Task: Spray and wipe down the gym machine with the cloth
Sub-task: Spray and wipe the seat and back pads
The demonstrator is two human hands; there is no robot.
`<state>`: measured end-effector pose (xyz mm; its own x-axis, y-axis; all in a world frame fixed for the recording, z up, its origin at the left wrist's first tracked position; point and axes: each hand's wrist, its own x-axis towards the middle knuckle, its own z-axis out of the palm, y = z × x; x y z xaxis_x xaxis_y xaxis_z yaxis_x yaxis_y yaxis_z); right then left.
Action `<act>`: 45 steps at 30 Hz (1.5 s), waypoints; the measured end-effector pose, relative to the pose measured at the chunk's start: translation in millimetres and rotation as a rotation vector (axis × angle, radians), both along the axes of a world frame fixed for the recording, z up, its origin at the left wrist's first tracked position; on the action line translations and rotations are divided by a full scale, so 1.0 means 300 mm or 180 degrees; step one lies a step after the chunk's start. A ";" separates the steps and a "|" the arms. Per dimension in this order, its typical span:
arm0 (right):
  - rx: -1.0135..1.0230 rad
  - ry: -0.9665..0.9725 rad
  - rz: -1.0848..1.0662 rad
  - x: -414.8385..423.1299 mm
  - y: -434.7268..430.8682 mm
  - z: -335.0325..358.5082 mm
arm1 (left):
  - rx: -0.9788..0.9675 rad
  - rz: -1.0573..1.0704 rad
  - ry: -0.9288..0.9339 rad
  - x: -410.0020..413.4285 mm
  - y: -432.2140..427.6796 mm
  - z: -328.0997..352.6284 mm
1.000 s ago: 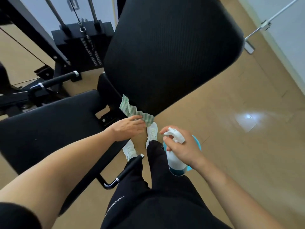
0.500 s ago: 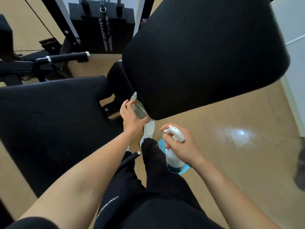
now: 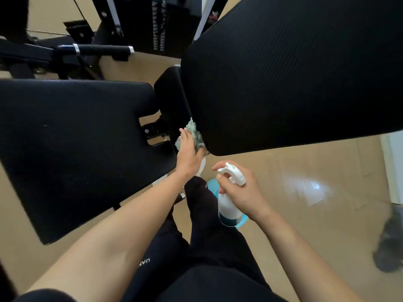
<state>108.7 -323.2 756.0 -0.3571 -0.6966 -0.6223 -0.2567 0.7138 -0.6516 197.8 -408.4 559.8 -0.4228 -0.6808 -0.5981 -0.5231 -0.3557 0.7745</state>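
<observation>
Gym machine wipe-down: a person's left hand point(image 3: 189, 153) lies flat, fingers nearly straight, pressing a green-patterned cloth point(image 3: 194, 133) against the lower left edge of the machine's black back pad point(image 3: 294, 73). Just below that pad's lower corner, the right hand point(image 3: 242, 192) grips a white spray bottle point(image 3: 229, 207) around its neck, one finger curled at the trigger. The black seat pad point(image 3: 76, 149) lies left of the back pad. A foam-covered handle point(image 3: 102, 49) and the weight stack point(image 3: 165, 25) stand off its upper left.
</observation>
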 end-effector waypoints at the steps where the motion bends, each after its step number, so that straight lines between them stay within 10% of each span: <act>1: -0.0002 -0.0022 0.0031 0.004 -0.006 -0.009 | -0.0067 0.0076 0.0078 0.015 -0.009 -0.005; 18: 0.0125 -0.0221 0.0737 0.008 -0.162 -0.242 | -0.0973 0.1759 -0.0160 -0.029 -0.344 -0.062; 28: 0.0321 -0.0461 0.1001 -0.055 -0.154 -0.313 | 0.0506 0.2076 0.0321 -0.010 -0.044 -0.122; 45: 0.0269 -0.0251 0.0613 -0.043 -0.052 -0.378 | -0.0932 0.0839 0.0335 -0.097 -0.631 -0.207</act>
<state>95.8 -338.8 642.6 -0.1704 -0.6914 -0.7021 -0.3442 0.7094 -0.6150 168.6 -597.8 497.8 -0.2595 -0.9092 -0.3256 -0.3559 -0.2234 0.9074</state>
